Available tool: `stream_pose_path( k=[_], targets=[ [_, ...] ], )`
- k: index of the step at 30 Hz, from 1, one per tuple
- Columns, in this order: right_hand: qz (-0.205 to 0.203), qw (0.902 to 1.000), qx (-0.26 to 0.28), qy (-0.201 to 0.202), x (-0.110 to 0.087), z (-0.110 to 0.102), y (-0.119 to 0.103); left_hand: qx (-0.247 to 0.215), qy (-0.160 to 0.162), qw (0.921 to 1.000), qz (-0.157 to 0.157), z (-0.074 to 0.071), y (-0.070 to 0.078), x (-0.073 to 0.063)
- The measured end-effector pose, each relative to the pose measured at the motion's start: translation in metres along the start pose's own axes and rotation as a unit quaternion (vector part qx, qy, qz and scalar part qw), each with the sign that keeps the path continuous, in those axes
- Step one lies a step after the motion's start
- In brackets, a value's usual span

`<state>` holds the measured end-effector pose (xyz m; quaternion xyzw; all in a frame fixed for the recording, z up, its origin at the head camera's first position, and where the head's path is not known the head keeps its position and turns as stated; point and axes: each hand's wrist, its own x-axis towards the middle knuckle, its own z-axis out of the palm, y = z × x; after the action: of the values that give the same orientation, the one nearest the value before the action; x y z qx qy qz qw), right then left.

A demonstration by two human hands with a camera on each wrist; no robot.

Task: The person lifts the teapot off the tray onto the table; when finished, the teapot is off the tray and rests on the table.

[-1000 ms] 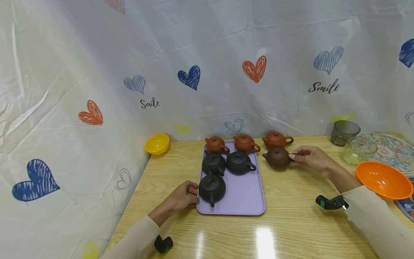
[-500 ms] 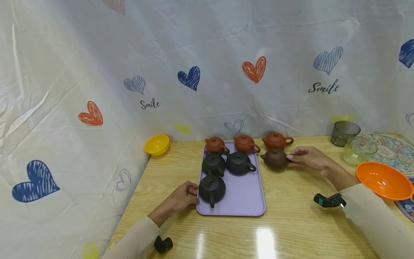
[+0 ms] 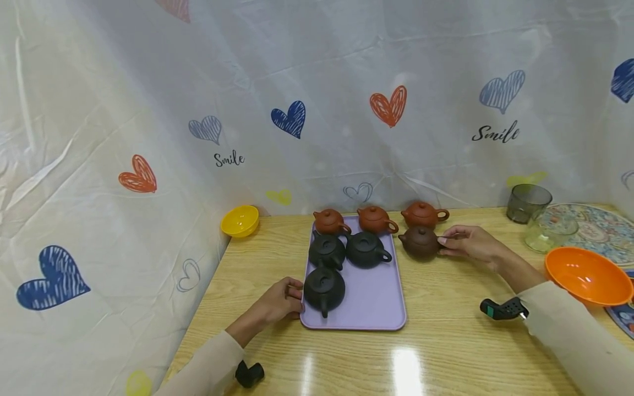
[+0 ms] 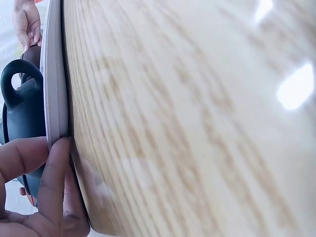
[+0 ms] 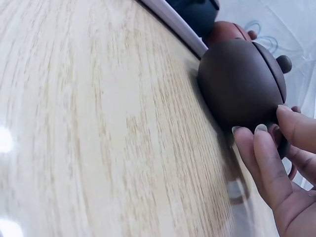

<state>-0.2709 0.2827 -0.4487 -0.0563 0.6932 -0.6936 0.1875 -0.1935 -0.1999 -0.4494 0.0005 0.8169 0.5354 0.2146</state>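
My right hand pinches the handle of a dark brown teapot, which stands just right of the lilac tray. In the right wrist view the brown teapot is upright, with fingertips around its handle. At the tray's left edge, my left hand grips the rim; the left wrist view shows thumb and fingers on either side of the tray rim. Beside it on the tray sits a black teapot, with two more black teapots behind. Two reddish-brown teapots are at the tray's far end.
Another reddish-brown teapot stands behind the brown one. A yellow bowl is at the back left. On the right are a grey glass, a clear yellowish glass, an orange bowl and a patterned mat.
The brown teapot and my right hand have shifted slightly left, toward the tray, mostly in the first half second. My left hand and the tray have stayed in place.
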Motion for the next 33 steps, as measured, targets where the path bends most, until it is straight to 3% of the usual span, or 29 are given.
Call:
stream_pose_path(
  k=[9, 20, 25, 33],
  targets=[
    [0.005, 0.9998, -0.014, 0.012, -0.001, 0.001, 0.002, 0.002, -0.001, 1.0, 0.001, 0.0, 0.004, -0.005],
    [0.03, 0.9967, -0.069, 0.03, -0.011, 0.003, -0.004, -0.003, -0.005, 1.0, 0.0, 0.0, 0.005, -0.006],
    [0.038, 0.9904, -0.127, 0.04, -0.017, 0.001, -0.008, -0.006, -0.003, 1.0, -0.001, 0.001, 0.005, -0.006],
    [-0.002, 0.9769, -0.193, 0.092, -0.036, -0.007, -0.024, -0.008, -0.007, 0.9999, 0.004, 0.001, 0.004, -0.004]
  ],
)
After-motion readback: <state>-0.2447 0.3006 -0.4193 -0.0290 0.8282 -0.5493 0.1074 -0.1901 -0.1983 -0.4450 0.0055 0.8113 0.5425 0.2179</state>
